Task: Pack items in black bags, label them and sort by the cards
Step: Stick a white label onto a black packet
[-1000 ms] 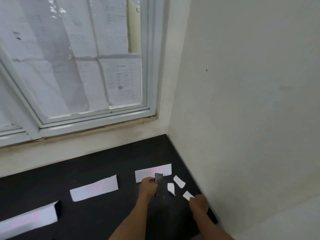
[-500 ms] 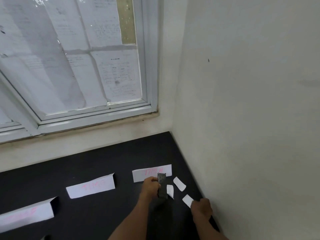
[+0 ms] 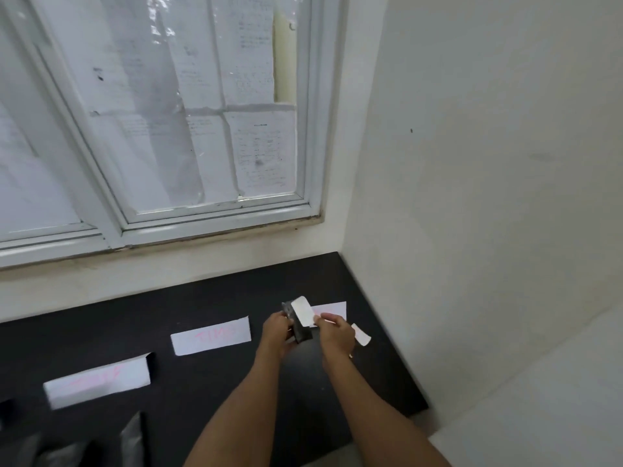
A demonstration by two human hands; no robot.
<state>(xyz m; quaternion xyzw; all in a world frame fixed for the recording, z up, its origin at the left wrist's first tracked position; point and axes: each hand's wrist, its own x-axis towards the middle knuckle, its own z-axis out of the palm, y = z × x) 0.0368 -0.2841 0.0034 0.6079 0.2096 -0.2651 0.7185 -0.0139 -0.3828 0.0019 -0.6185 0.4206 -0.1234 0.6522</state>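
A small black bag point(image 3: 301, 330) is raised a little above the black table point(image 3: 209, 389), and my left hand point(image 3: 277, 332) grips its left side. My right hand point(image 3: 335, 335) pinches a white label point(image 3: 302, 311) and holds it against the top of the bag. Three white cards with pink writing lie in a row: one point(image 3: 332, 310) partly hidden behind my hands, one point(image 3: 210, 336) in the middle, one point(image 3: 97, 380) at the left. Another loose white label point(image 3: 361, 334) lies right of my right hand.
Black bags point(image 3: 131, 439) lie at the table's front left corner. A white wall point(image 3: 472, 197) bounds the table on the right. A paper-covered window point(image 3: 168, 129) stands behind it. The table's right front edge point(image 3: 421, 399) is close to my right arm.
My right hand has picked up a white label from the table and brought it onto the bag. My left hand has lifted the bag slightly. The camera view has shifted.
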